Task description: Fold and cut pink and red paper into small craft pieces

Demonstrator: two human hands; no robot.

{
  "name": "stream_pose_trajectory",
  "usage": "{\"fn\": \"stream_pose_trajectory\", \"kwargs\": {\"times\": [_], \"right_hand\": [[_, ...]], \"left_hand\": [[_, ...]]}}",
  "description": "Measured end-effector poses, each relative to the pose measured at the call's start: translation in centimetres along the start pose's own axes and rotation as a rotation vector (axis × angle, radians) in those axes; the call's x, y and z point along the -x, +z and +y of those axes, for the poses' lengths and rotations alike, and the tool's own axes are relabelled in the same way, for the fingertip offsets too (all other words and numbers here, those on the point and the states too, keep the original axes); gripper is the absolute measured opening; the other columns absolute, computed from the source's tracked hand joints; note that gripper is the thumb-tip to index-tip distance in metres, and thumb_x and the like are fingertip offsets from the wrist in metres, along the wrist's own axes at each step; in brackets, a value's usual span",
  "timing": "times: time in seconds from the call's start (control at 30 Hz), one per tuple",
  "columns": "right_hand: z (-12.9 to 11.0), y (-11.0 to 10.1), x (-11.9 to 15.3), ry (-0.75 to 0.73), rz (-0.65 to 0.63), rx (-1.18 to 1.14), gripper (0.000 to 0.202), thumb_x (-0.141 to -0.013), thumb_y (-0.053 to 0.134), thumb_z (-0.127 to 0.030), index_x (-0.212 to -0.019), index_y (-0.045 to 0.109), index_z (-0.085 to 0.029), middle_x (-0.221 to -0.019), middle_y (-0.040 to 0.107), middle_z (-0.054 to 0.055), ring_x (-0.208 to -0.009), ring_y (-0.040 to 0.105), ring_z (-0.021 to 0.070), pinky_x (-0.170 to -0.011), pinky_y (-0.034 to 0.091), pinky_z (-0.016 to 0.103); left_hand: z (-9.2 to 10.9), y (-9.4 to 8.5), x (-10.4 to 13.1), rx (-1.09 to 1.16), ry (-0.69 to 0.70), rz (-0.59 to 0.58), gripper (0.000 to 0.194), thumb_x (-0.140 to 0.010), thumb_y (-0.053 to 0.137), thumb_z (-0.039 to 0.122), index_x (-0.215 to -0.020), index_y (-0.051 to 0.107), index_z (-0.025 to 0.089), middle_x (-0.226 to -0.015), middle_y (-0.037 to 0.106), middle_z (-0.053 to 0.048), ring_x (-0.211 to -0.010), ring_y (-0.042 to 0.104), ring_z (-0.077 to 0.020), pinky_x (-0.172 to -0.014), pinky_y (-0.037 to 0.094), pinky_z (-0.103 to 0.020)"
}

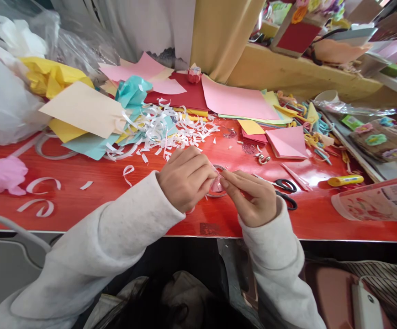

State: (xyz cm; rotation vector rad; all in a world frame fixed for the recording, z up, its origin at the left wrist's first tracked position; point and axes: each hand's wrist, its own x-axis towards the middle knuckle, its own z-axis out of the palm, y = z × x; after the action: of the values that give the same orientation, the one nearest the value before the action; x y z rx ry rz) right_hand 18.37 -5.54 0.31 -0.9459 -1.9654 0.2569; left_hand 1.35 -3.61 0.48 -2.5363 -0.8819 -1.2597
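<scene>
My left hand (186, 180) is closed, its thumb and fingers pinching a small pink paper piece (216, 184) above the red table. From the other side my right hand (253, 196) meets it, fingertips pinched at the piece's right edge. Much of the pink paper is hidden by my fingers, so its exact shape cannot be made out. Directly below lies a clear ring like a tape roll (218, 194), partly covered by the hands. Black-handled scissors (286, 185) rest just beyond my right hand, their blades mostly hidden behind it.
Curled white paper strips (164, 125) are heaped behind my left hand. Pink paper sheets (239, 98) lie at the back, with a folded pink stack (287, 142) to the right. A yellow marker (345, 180) and a pink-and-white container (376, 198) occupy the right side.
</scene>
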Motion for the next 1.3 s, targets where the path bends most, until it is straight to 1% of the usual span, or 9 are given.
{"fn": "stream_pose_trajectory", "kwargs": {"times": [0.13, 0.23, 0.4, 0.5, 0.7, 0.87, 1.07, 1.17, 1.3], "right_hand": [[0.06, -0.03, 0.07, 0.024, 0.003, 0.006, 0.02, -0.076, 0.054, -0.01, -0.087, 0.07, -0.017, -0.083, 0.071, 0.008, -0.067, 0.065, 0.0158, -0.059, 0.055, 0.028], [0.04, -0.1, 0.02, 0.021, -0.013, 0.008, 0.02, -0.077, 0.054, -0.009, -0.087, 0.07, -0.016, -0.081, 0.071, 0.008, -0.065, 0.065, 0.0152, -0.058, 0.054, 0.027], [-0.05, -0.08, -0.07, 0.017, -0.016, -0.001, 0.019, -0.076, 0.054, -0.009, -0.085, 0.07, -0.015, -0.08, 0.071, 0.008, -0.065, 0.065, 0.0145, -0.058, 0.054, 0.026], [-0.02, -0.05, -0.03, 0.025, 0.003, -0.022, 0.018, -0.076, 0.055, -0.009, -0.085, 0.07, -0.013, -0.08, 0.071, 0.009, -0.065, 0.065, 0.0146, -0.058, 0.054, 0.025], [0.0, -0.13, -0.04, 0.072, 0.008, -0.025, 0.019, -0.076, 0.055, -0.011, -0.086, 0.07, -0.017, -0.083, 0.071, 0.006, -0.066, 0.066, 0.0153, -0.058, 0.054, 0.027], [0.06, 0.0, -0.03, 0.052, 0.021, -0.023, 0.019, -0.075, 0.056, -0.01, -0.086, 0.071, -0.016, -0.081, 0.071, 0.007, -0.067, 0.066, 0.0159, -0.06, 0.055, 0.027], [0.27, 0.06, 0.15, 0.119, 0.003, -0.054, 0.02, -0.076, 0.056, -0.012, -0.088, 0.071, -0.018, -0.084, 0.071, 0.005, -0.067, 0.067, 0.016, -0.061, 0.056, 0.027], [0.27, 0.0, 0.19, 0.119, 0.006, -0.063, 0.02, -0.075, 0.057, -0.012, -0.088, 0.07, -0.019, -0.085, 0.071, 0.005, -0.07, 0.067, 0.0163, -0.062, 0.056, 0.027], [0.23, -0.03, 0.22, 0.123, 0.003, -0.087, 0.02, -0.075, 0.058, -0.012, -0.089, 0.07, -0.02, -0.086, 0.071, 0.004, -0.074, 0.068, 0.0172, -0.065, 0.057, 0.027]], "left_hand": [[-0.08, -0.02, 0.06, 0.005, 0.005, -0.003, 0.006, -0.08, 0.054, 0.018, -0.076, 0.059, 0.016, -0.071, 0.062, -0.002, -0.07, 0.051, -0.0151, -0.065, 0.037, -0.032], [-0.12, -0.01, 0.08, -0.018, 0.017, 0.0, 0.006, -0.079, 0.055, 0.017, -0.076, 0.059, 0.017, -0.071, 0.063, -0.002, -0.07, 0.051, -0.0151, -0.064, 0.037, -0.032], [-0.12, 0.05, 0.06, -0.051, 0.088, 0.037, 0.004, -0.075, 0.058, 0.016, -0.074, 0.061, 0.013, -0.069, 0.063, -0.004, -0.068, 0.052, -0.0171, -0.06, 0.039, -0.034], [-0.03, 0.02, 0.01, -0.089, 0.077, 0.026, 0.005, -0.076, 0.058, 0.016, -0.075, 0.062, 0.014, -0.069, 0.063, -0.004, -0.068, 0.053, -0.0173, -0.061, 0.039, -0.035], [0.04, -0.13, -0.03, -0.056, 0.061, 0.044, 0.004, -0.077, 0.058, 0.017, -0.078, 0.062, 0.017, -0.071, 0.065, -0.001, -0.068, 0.053, -0.0159, -0.062, 0.04, -0.034], [-0.01, 0.15, -0.03, -0.152, 0.115, 0.066, 0.004, -0.076, 0.059, 0.016, -0.074, 0.062, 0.014, -0.067, 0.064, -0.003, -0.065, 0.053, -0.0168, -0.057, 0.039, -0.033], [0.45, 0.49, -0.25, -0.288, 0.182, 0.105, 0.009, -0.076, 0.057, 0.016, -0.068, 0.059, 0.014, -0.06, 0.062, -0.004, -0.061, 0.054, -0.0177, -0.054, 0.038, -0.033], [0.56, 0.44, -0.23, -0.282, 0.137, 0.077, 0.011, -0.079, 0.053, 0.017, -0.069, 0.058, 0.016, -0.062, 0.062, -0.003, -0.064, 0.054, -0.0173, -0.057, 0.038, -0.032], [0.45, 0.38, -0.04, -0.143, 0.022, 0.051, 0.01, -0.079, 0.052, 0.02, -0.071, 0.058, 0.017, -0.067, 0.061, -0.002, -0.07, 0.054, -0.0169, -0.064, 0.04, -0.033]]}}
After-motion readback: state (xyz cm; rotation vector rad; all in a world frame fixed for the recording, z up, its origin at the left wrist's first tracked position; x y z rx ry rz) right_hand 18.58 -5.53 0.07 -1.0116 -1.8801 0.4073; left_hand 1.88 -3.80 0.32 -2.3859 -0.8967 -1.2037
